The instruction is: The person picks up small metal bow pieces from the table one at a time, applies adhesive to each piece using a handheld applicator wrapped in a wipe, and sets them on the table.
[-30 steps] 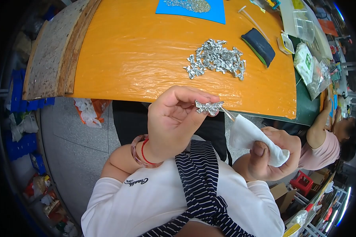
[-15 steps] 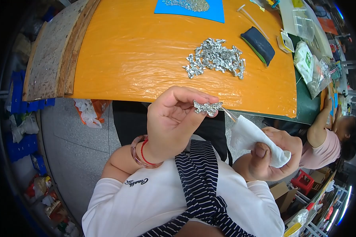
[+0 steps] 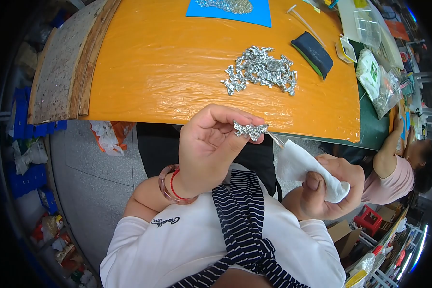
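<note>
My left hand (image 3: 209, 139) pinches a small silver, bow-shaped ornament (image 3: 249, 130) with a crinkled surface between thumb and fingers, just past the table's front edge. My right hand (image 3: 333, 185) is closed around a white cone-shaped bag (image 3: 295, 163), thumb pressed on its wide end. A thin, shiny tip sticks out of the narrow end and points at the ornament's right side; whether it touches cannot be made out. Beyond the hands, a pile of similar silver ornaments (image 3: 266, 68) lies on the orange-covered table (image 3: 168, 62).
A blue sheet (image 3: 259, 18) with glittering bits lies at the far edge. Right of the pile are a dark cushion (image 3: 314, 54), a thin white stick (image 3: 306, 25) and plastic bags (image 3: 384, 91). Boards (image 3: 67, 62) stand at left. Another person (image 3: 391, 168) sits at right.
The white bag and my right hand have shifted very slightly left. My left hand and the ornament are almost unmoved.
</note>
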Demonstrator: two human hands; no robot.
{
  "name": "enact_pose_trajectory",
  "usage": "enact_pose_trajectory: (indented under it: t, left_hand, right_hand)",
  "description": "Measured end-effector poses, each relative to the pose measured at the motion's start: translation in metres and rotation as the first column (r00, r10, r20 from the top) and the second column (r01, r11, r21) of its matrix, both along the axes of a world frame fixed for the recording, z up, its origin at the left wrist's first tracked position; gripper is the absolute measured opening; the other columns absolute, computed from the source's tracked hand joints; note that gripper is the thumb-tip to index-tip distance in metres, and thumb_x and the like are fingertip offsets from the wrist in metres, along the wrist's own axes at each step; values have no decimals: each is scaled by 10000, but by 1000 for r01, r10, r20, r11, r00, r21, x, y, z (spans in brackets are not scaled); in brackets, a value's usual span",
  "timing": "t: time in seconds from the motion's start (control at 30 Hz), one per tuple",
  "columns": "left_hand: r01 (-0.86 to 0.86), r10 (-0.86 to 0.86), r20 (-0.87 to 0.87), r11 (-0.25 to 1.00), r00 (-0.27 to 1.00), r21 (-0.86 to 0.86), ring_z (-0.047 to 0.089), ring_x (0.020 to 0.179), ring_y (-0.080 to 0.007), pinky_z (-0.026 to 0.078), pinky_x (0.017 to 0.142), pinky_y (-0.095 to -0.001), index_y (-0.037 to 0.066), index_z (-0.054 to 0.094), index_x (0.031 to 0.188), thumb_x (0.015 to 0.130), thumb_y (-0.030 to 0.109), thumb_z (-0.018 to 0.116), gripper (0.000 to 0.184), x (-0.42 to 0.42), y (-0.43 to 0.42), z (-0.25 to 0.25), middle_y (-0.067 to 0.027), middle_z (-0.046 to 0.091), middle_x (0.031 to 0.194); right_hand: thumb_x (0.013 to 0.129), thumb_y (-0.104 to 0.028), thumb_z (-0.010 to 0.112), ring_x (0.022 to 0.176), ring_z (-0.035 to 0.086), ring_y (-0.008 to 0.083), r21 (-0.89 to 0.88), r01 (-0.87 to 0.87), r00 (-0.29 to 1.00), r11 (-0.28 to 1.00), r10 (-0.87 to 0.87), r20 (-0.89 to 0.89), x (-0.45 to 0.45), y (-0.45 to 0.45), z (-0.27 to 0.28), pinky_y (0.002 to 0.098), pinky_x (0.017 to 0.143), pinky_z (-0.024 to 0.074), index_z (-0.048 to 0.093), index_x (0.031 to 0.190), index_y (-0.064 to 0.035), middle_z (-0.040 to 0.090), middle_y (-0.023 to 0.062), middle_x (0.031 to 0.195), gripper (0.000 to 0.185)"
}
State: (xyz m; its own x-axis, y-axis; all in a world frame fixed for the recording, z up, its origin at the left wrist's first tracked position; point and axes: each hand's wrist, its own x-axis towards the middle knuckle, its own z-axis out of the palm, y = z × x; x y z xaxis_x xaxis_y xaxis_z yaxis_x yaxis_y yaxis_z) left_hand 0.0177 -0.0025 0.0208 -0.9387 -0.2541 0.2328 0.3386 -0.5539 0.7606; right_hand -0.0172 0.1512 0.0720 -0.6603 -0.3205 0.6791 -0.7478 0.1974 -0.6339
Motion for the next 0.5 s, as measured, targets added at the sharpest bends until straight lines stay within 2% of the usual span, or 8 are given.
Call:
enact_pose_trajectory:
  t: [0.27, 0.33, 0.47, 0.5]
  left_hand:
    - [7, -7, 1, 1000, 1000, -12, 505, 829, -171, 440, 711, -276, -59, 415, 861, 729, -86, 416, 135, 0, 0, 1, -163, 493, 879]
    - [14, -14, -5, 1000, 1000, 5, 505, 826, -170, 440, 709, -275, -60, 413, 866, 729, -89, 408, 140, 0, 0, 0, -163, 494, 877]
    - [1, -1, 4, 1000, 1000, -7, 507, 820, -169, 440, 709, -275, -64, 410, 869, 729, -91, 402, 143, 0, 0, 1, -165, 494, 875]
    - [2, -2, 5, 1000, 1000, 1, 506, 819, -168, 441, 709, -275, -65, 409, 870, 729, -91, 402, 143, 0, 0, 1, -166, 494, 874]
  right_hand:
    - [500, -32, 677, 394, 500, 178, 6, -13, 1000, 1000, 13, 15, 1, -3, 1, 247, 391, 412, 473, 684, 9, 547, 114, 543, 278]
    - [637, -119, 626, 444, 471, 123, -12, 31, 1000, 999, -31, -3, 5, -3, 0, 229, 452, 410, 429, 683, 41, 475, 79, 555, 258]
    - [635, -120, 628, 437, 463, 116, -46, 16, 1000, 999, -17, -16, 3, -2, 0, 225, 449, 408, 430, 685, 40, 474, 78, 537, 260]
    - [572, -77, 652, 427, 487, 146, 15, -1, 999, 1000, 0, 38, 3, 0, 4, 236, 428, 412, 451, 686, 25, 512, 98, 544, 253]
